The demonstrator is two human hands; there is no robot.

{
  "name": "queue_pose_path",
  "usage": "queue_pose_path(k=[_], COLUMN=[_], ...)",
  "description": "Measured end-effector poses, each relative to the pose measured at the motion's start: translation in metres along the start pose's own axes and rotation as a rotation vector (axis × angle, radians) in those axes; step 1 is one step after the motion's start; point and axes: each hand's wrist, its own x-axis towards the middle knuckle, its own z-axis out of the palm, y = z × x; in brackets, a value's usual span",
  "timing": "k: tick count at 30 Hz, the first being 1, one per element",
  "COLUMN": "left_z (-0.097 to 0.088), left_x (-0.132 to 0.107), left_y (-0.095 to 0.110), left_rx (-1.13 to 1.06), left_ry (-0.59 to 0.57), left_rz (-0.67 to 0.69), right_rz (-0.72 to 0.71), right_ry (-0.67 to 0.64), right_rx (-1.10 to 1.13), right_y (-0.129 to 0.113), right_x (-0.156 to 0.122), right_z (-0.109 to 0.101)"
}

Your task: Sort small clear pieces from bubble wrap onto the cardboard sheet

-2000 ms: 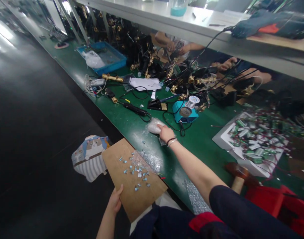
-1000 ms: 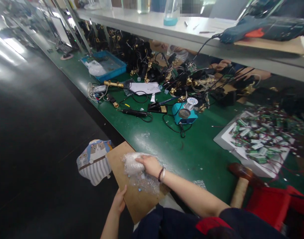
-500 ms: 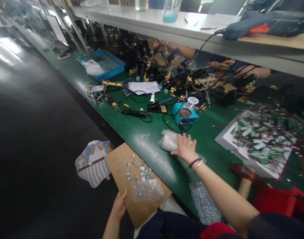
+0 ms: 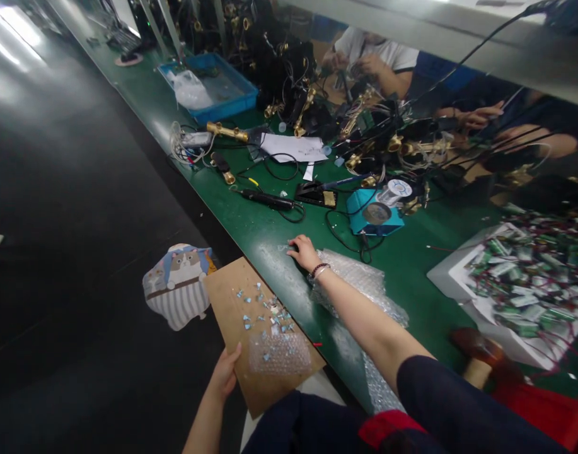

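My left hand grips the left edge of a brown cardboard sheet, thumb on top. Small light-blue parts lie scattered on the sheet, along with a piece of bubble wrap near its lower end. Over the green bench, my right hand has its thumb and forefinger slightly apart, at a small scrap of clear plastic. A larger sheet of bubble wrap lies unrolled beside and beneath my right wrist.
Behind are a soldering iron stand, a blue box with a solder spool and a black corded tool. A white foam box of circuit boards stands right. Other people's hands work across the bench. A cat-shaped cushion is at left.
My right hand has left the bubble wrap roll and moved left to the clear scrap. The wrap now lies more spread out. My left hand still holds the cardboard; the view has shifted.
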Motion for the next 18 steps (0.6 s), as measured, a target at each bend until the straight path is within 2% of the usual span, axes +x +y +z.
queue_pose_path(k=[5, 9, 18], left_z=[-0.007, -0.009, -0.009], left_x=[0.006, 0.007, 0.006], left_y=[-0.005, -0.006, -0.007], left_rx=[-0.037, -0.013, 0.013], left_ry=[-0.057, -0.059, -0.077], left_rz=[-0.003, 0.01, 0.009], right_rz=[0.009, 0.007, 0.031], right_ry=[0.006, 0.002, -0.126], right_rx=[0.015, 0.011, -0.045], right_y=[0.003, 0.003, -0.016], right_x=[0.007, 0.01, 0.022], right_z=[-0.005, -0.008, -0.027])
